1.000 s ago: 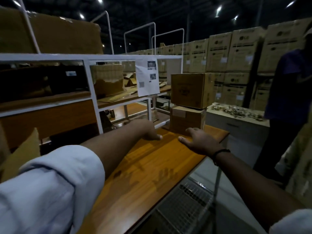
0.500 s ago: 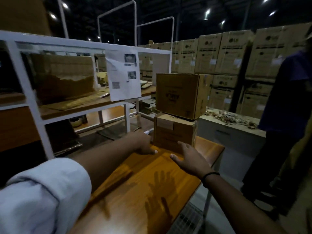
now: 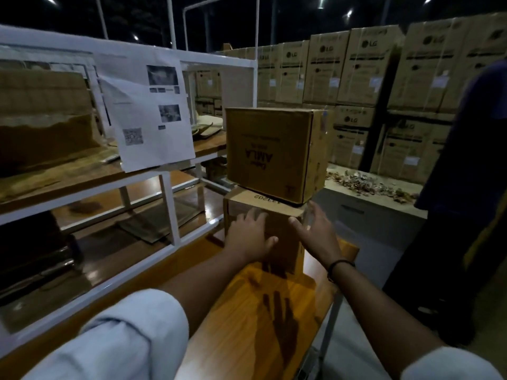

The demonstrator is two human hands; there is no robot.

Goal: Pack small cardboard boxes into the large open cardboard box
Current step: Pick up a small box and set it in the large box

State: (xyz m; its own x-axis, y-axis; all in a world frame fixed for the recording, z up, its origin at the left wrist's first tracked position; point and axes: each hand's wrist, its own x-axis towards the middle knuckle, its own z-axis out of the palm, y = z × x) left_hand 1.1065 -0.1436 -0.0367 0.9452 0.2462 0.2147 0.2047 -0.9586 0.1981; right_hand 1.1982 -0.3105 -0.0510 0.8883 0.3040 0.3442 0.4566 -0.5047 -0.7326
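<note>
Your fingers (image 3: 253,218) on the left hand (image 3: 248,237) are spread and laid flat against the near face of the lower box (image 3: 285,242), with the thumb sticking out toward the right. Your right hand (image 3: 319,233) is open too, fingers loosely apart and pointing up at the box's right front corner; whether its palm actually touches the cardboard you cannot tell from here. Neither hand is pinching or wrapped around anything.

The lower box sits between your two hands at the far end of the orange wooden table (image 3: 255,325), right at its edge. It is plain brown cardboard with a string of printed digits along its top front edge. On top of it rests the upper box (image 3: 274,152), larger, overhanging the lower one on the right and turned slightly. Its printing is upside down, reading "AMLA" in dark letters, and clear tape runs down its right front corner.

To your left stands a white metal rack (image 3: 167,204) with a printed paper sheet (image 3: 151,119) hanging from it.
</note>
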